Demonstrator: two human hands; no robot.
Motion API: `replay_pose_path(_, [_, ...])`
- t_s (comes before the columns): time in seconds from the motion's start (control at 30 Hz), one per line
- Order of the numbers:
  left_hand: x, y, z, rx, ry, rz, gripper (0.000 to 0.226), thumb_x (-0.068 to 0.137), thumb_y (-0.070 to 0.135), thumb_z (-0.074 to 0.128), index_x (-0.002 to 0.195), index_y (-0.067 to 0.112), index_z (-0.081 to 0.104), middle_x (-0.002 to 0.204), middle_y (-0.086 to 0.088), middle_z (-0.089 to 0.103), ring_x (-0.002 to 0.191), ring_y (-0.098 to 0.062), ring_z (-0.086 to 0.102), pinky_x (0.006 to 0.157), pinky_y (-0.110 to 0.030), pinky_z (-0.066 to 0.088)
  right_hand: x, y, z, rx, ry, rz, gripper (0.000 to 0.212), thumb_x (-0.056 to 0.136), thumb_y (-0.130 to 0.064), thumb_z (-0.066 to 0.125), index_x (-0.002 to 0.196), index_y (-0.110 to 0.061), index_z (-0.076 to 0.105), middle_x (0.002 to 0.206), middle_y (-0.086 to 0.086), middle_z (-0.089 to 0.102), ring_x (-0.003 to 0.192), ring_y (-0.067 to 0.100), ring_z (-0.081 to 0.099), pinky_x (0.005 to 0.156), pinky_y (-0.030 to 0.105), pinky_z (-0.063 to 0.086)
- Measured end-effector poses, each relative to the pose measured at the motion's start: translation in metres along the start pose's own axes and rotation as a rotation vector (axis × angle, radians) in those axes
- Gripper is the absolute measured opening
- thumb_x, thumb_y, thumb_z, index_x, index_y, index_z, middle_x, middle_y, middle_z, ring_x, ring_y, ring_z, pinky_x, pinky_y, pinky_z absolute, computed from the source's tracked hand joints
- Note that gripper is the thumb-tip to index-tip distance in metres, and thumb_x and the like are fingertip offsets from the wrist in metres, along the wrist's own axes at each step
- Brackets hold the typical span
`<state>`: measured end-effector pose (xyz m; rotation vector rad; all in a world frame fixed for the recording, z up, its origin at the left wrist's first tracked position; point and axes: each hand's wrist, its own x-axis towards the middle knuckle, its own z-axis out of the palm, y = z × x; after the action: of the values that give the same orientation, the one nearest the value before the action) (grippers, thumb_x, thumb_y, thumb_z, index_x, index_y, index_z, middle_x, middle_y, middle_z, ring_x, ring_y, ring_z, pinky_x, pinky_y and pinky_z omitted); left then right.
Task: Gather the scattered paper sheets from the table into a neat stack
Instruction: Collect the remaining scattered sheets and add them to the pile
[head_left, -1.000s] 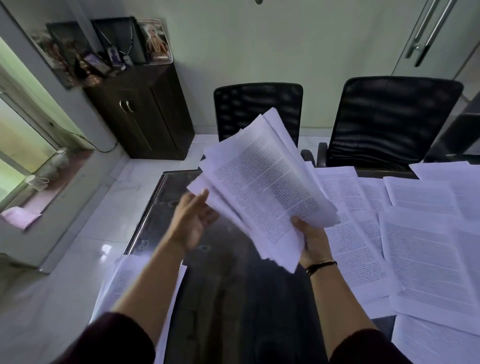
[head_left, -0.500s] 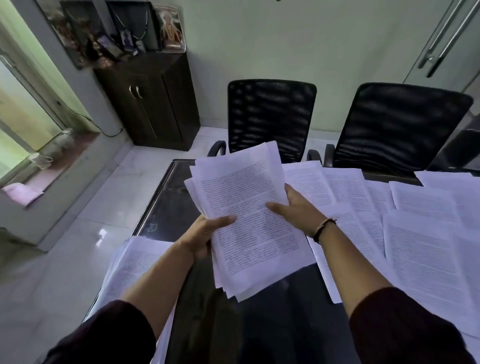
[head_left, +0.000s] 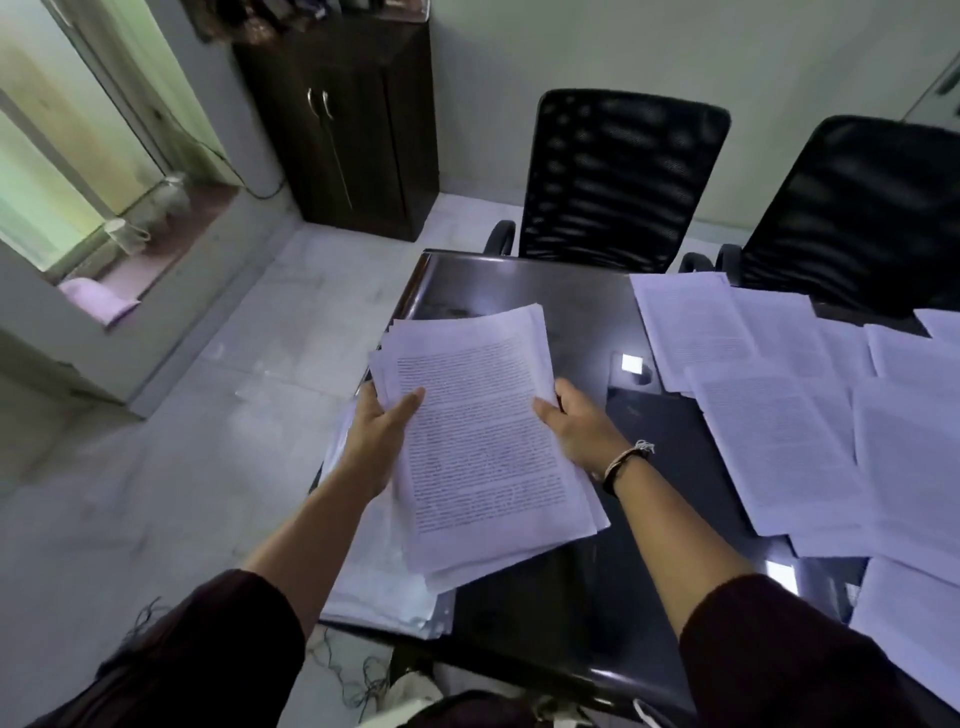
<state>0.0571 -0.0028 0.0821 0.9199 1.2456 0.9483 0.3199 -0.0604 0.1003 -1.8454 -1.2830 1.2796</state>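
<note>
Bundle of printed sheets (head_left: 478, 436): white, dense black text on the top page, edges fanned and uneven at the upper left corner, held above the left part of a dark glossy table (head_left: 571, 291), long axis running roughly 11 to 5 o'clock. Left hand (head_left: 382, 431): at the bundle's 9 o'clock edge, thumb pressed on the top page, remaining fingers hidden beneath, clamped on the paper. Right hand (head_left: 576, 423): at the 3 o'clock edge, thumb on top, fingers under, likewise clamped; a dark wristband (head_left: 626, 462) with a pale thread on the wrist. Second pile of papers (head_left: 379, 582): below the bundle toward 7 o'clock, lying on the table's left edge, partly covered by the left forearm. Loose sheets (head_left: 779, 441): spread flat and overlapping across the table from 2 to 4 o'clock, apart from the bundle. Two black mesh chairs (head_left: 618, 171) at 12 to 2 o'clock behind the table. Dark wooden cabinet (head_left: 353, 119) at 11 o'clock against the wall. Window sill (head_left: 171, 228) at 10 o'clock.
</note>
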Motion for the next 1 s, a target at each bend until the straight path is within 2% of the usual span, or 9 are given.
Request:
replay_pose_path(0.1, [-0.005, -0.007, -0.048, 0.258, 0.037, -0.002, 0.055, 0.104, 0.028, 0.064, 0.143, 0.013, 0.029, 0.124, -0.011, 0.065, 0.105, -0.025, 0.069, 0.091, -0.039, 0.053, -0.006, -0.008, 0.055, 0.040, -0.093, 0.063, 0.027, 0.099, -0.039, 0.059, 0.118, -0.022, 0.052, 0.118, -0.002, 0.069, 0.112, 0.021, 0.067, 0.103, 0.049, 0.051])
replay_pose_path(0.17, [-0.005, -0.016, -0.077, 0.393, 0.037, -0.043, 0.056, 0.107, 0.028, 0.057, 0.144, 0.013, 0.018, 0.116, -0.012, 0.065, 0.093, -0.019, 0.066, 0.085, -0.033, 0.047, -0.012, -0.006, 0.093, 0.020, -0.144, 0.119, 0.039, 0.095, -0.039, 0.061, 0.130, -0.026, 0.049, 0.125, -0.005, 0.068, 0.114, 0.019, 0.066, 0.105, 0.047, 0.050])
replay_pose_path(0.27, [0.007, -0.038, -0.111, 0.581, -0.042, -0.092, 0.049, 0.105, 0.014, 0.056, 0.143, 0.010, 0.026, 0.122, -0.016, 0.065, 0.099, -0.028, 0.066, 0.084, -0.034, 0.048, -0.021, 0.005, 0.138, -0.003, -0.080, 0.171, 0.052, 0.093, -0.038, 0.060, 0.141, -0.031, 0.042, 0.130, -0.006, 0.064, 0.117, 0.019, 0.063, 0.106, 0.045, 0.048])
replay_pose_path(0.37, [0.020, -0.048, -0.131, 0.716, -0.103, -0.112, 0.054, 0.096, 0.006, 0.056, 0.148, 0.012, 0.040, 0.131, -0.014, 0.066, 0.115, -0.033, 0.066, 0.096, -0.042, 0.053, -0.026, 0.010, 0.166, 0.022, 0.058, 0.236, 0.046, 0.095, -0.030, 0.062, 0.137, -0.023, 0.044, 0.130, -0.001, 0.064, 0.114, 0.023, 0.062, 0.104, 0.044, 0.049])
replay_pose_path(0.47, [0.027, -0.048, -0.135, 0.760, -0.125, -0.145, 0.062, 0.098, 0.008, 0.058, 0.156, 0.007, 0.036, 0.142, -0.014, 0.058, 0.120, -0.030, 0.062, 0.099, -0.040, 0.050, -0.027, 0.009, 0.177, -0.065, 0.054, 0.271, 0.045, 0.097, -0.026, 0.061, 0.136, -0.018, 0.042, 0.129, 0.002, 0.063, 0.110, 0.025, 0.062, 0.093, 0.037, 0.049])
replay_pose_path(0.57, [0.026, -0.041, -0.130, 0.898, -0.076, -0.017, 0.061, 0.097, 0.012, 0.064, 0.152, -0.001, 0.040, 0.147, -0.024, 0.048, 0.134, -0.040, 0.050, 0.108, -0.045, 0.041, -0.028, 0.008, 0.173, -0.175, 0.123, 0.257, 0.047, 0.094, -0.028, 0.064, 0.135, -0.012, 0.046, 0.129, 0.005, 0.060, 0.102, 0.022, 0.064, 0.082, 0.032, 0.048])
replay_pose_path(0.7, [0.022, -0.025, -0.089, 0.823, -0.053, 0.110, 0.057, 0.097, 0.017, 0.067, 0.148, 0.003, 0.047, 0.149, -0.018, 0.046, 0.137, -0.034, 0.050, 0.114, -0.044, 0.042, -0.037, 0.013, 0.141, -0.215, 0.279, 0.256, 0.052, 0.093, -0.026, 0.066, 0.140, -0.010, 0.050, 0.134, 0.007, 0.053, 0.093, 0.016, 0.064, 0.085, 0.027, 0.048])
replay_pose_path(0.87, [0.026, -0.004, 0.017, 0.685, -0.228, 0.097, 0.042, 0.098, 0.030, 0.068, 0.133, 0.009, 0.059, 0.123, -0.005, 0.065, 0.111, -0.023, 0.064, 0.091, -0.035, 0.049, -0.052, 0.025, 0.065, -0.178, 0.477, 0.289, 0.052, 0.092, -0.023, 0.068, 0.138, -0.006, 0.050, 0.132, 0.010, 0.055, 0.090, 0.018, 0.062, 0.080, 0.026, 0.042])
replay_pose_path(1.0, [0.031, -0.003, 0.117, 0.598, -0.338, 0.061, 0.041, 0.095, 0.034, 0.070, 0.130, 0.014, 0.060, 0.122, 0.000, 0.066, 0.111, -0.020, 0.064, 0.099, -0.039, 0.053, -0.055, 0.050, -0.022, -0.174, 0.592, 0.352, 0.057, 0.092, -0.022, 0.069, 0.141, -0.002, 0.048, 0.135, 0.013, 0.054, 0.111, 0.026, 0.059, 0.083, 0.025, 0.038])
